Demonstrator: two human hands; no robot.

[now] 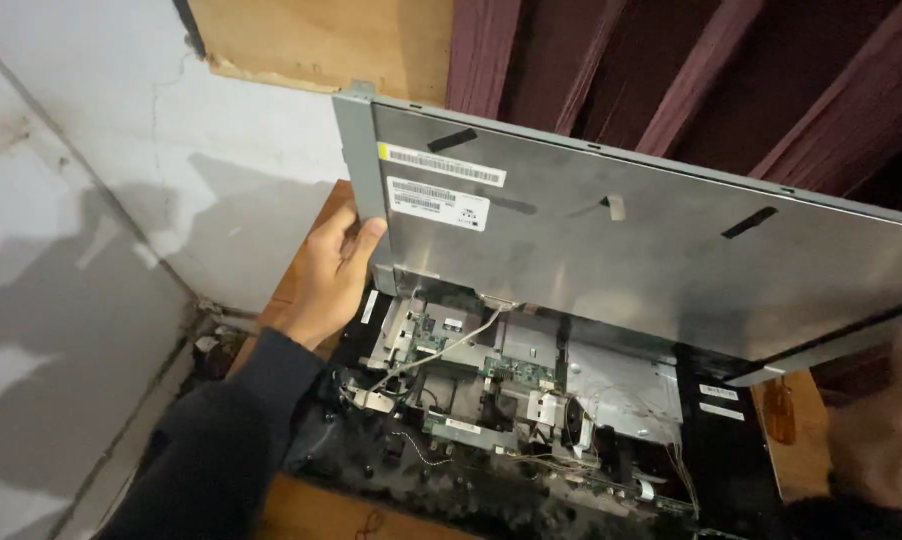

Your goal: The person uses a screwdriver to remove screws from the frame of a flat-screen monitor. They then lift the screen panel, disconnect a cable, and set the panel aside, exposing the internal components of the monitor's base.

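Display panel (651, 240), one, flat rectangular sheet of brushed grey metal with a thin raised frame, tilted up on edge above an opened monitor chassis (531, 400). Left hand (333, 270) closed in a grip on the panel's left edge, thumb on the rear face, fingers wrapped behind. Right hand (886, 425), blurred at the lower right corner, touching the panel's underside; whether its grip is closed cannot be told. Two white barcode labels (439, 185) on the rear face, the upper with a yellow end; three short black tape strips (452, 139) and one grey strip. Chassis: black plastic shell, one green circuit board (516, 370), folded silver metal shields, thin white and grey wires (451, 345) running loose. Desk (311, 510) of orange-brown wood beneath. Pale plastered wall (101, 180), cracked and stained, on the left; dark maroon curtain (691, 70) folds behind.
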